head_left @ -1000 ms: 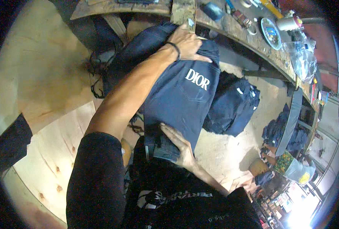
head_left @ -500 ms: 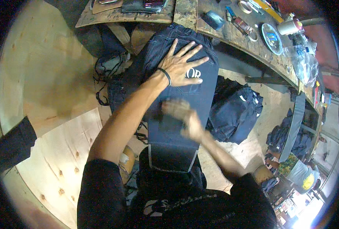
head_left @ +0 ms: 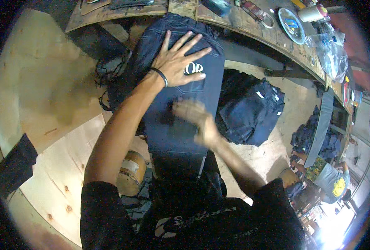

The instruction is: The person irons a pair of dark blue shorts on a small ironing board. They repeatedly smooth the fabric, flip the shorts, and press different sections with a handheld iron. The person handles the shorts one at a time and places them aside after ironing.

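Observation:
Dark navy denim trousers (head_left: 170, 139) lie stretched lengthwise in front of me over something flat, from the workbench edge toward my lap. A stitched pocket and pale printed lettering show on the upper part. My left hand (head_left: 177, 62) lies open on that part, fingers spread, partly covering the lettering; a dark band circles its wrist. Below it, my right hand (head_left: 196, 118) is over the cloth, blurred by motion, with its fingers seemingly curled. A dark smear shows under its fingers; what it holds, if anything, I cannot make out.
A pile of folded dark garments (head_left: 253, 108) lies on the right. The wooden workbench (head_left: 235, 27) crosses the far side, bearing a light-blue dish (head_left: 292, 26), a thread cone (head_left: 312, 13) and clear plastic bags (head_left: 330, 56). A yellowish tub (head_left: 131, 173) stands left of my lap. Another person (head_left: 332, 183) is at far right.
The view has shifted, so the trousers and bench sit further left and higher. My left hand keeps its place on the cloth. My right hand is blurred in both frames over the same area.

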The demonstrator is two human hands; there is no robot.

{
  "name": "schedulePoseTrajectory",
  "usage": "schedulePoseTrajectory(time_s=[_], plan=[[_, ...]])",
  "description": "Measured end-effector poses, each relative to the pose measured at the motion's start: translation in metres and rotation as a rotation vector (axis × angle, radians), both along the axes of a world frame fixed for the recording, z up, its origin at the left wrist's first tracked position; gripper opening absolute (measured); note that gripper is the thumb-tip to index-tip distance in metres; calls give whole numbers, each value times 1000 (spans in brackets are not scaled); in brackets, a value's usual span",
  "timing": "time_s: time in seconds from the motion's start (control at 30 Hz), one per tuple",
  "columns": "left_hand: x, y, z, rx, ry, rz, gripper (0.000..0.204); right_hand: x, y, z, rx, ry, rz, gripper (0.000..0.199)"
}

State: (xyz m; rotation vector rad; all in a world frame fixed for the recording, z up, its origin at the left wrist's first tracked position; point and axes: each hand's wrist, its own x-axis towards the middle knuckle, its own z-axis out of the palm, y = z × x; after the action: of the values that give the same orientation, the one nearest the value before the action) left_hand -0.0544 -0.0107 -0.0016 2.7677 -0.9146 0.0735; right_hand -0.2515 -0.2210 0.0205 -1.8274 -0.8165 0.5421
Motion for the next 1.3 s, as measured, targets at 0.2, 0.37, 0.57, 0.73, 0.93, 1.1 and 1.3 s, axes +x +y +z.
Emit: schedulePoseTrajectory(time_s=[0.2, 0.37, 0.57, 0.73, 0.93, 1.1, 1.3], plan=[[-1, 2, -7, -74, -86, -5, 87, -2, -3, 4, -29, 57, -120, 72], [1, 2, 0, -118, -113, 53, 84, 1, 10, 47, -241, 65, -146, 67], [-38, 26, -2, -325, -225, 722, 87, 88, 15, 22, -175, -401, -1190, 69], [-138, 50, -54, -820, 280, 834, 87, 34, -14, -100, 202, -264, -1224, 50], [-416, 38, -83, -630, 395, 663, 55, -174, -9, -29, -359, -640, -956, 60], [-480, 76, -126, -749, 798, 999, 54, -169, 101, 2, -215, -513, -516, 64], [-329, 114, -60, -811, 583, 1063, 55, -128, 128, 16, -236, -342, -289, 76]])
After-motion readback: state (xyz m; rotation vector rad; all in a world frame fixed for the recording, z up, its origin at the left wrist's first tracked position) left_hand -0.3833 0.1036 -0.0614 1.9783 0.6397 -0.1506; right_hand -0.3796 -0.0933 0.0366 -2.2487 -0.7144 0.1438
